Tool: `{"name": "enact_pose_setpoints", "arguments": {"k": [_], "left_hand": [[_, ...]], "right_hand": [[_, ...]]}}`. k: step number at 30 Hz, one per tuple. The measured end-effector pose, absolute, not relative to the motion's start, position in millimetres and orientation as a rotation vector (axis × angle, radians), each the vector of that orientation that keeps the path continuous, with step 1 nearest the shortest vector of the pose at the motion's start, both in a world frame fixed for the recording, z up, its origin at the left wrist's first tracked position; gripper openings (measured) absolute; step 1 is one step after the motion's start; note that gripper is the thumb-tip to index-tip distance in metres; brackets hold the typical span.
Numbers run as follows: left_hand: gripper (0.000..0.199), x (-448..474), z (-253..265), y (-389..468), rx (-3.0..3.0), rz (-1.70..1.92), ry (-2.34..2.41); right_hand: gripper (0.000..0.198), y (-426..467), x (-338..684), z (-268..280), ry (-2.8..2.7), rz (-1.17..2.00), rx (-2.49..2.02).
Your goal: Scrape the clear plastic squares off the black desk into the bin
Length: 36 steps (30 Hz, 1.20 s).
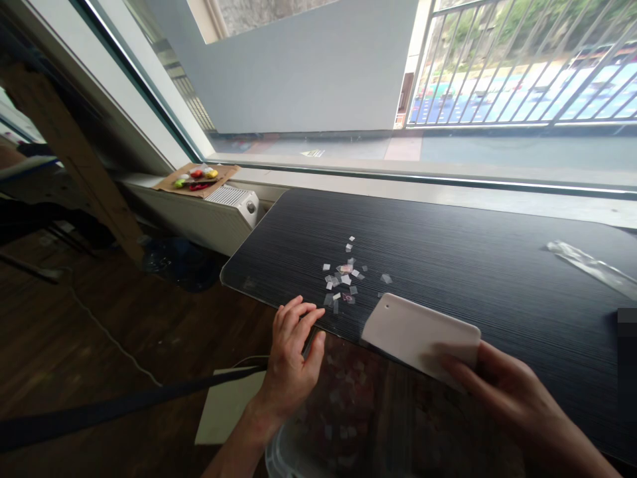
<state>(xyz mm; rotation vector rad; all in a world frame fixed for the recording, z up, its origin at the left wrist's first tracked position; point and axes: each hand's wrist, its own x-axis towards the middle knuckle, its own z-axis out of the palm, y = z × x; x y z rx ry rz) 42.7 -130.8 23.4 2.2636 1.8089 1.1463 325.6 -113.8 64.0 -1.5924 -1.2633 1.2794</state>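
Small white and clear scraps (343,279) lie scattered near the front edge of the black table (448,245). My left hand (297,342) hovers by that edge, just in front of the scraps, fingers apart and nothing in them. In my right hand (490,378) is a flat, pale, rounded board with a small hole (418,332), gripped at its right end between thumb and fingers. The board slants over the table's front edge, right of the scraps. Below the edge, a translucent bin (279,451) with more scraps in it shows partly between my arms.
A clear plastic strip or bag (587,259) lies on the table's right side. Beyond the left end stands a radiator (233,206), with cardboard (169,180) holding colourful small items. A large water bottle (174,262) is on the floor. A window runs along the back.
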Motion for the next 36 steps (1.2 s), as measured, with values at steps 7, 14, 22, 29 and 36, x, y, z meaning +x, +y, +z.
{"name": "enact_pose_setpoints", "arguments": {"k": [7,14,22,29,36], "left_hand": [[0.031,43,25,-131,2.256,1.153,1.807],[0.032,41,25,-132,2.225,1.184,1.81],[0.031,40,24,-132,2.221,1.176,1.818],[0.032,41,23,-133,2.253,1.185,1.834],[0.031,38,20,-131,2.283,1.185,1.848]], "right_hand": [[0.029,-112,320,67,-1.342,1.309,-1.543],[0.03,-117,326,66,-1.378,1.143,-1.581],[0.028,-122,345,61,-1.577,0.921,-1.554],[0.025,-71,357,45,-1.668,0.472,-1.547],[0.019,-86,353,56,-1.814,0.619,-1.361]]}}
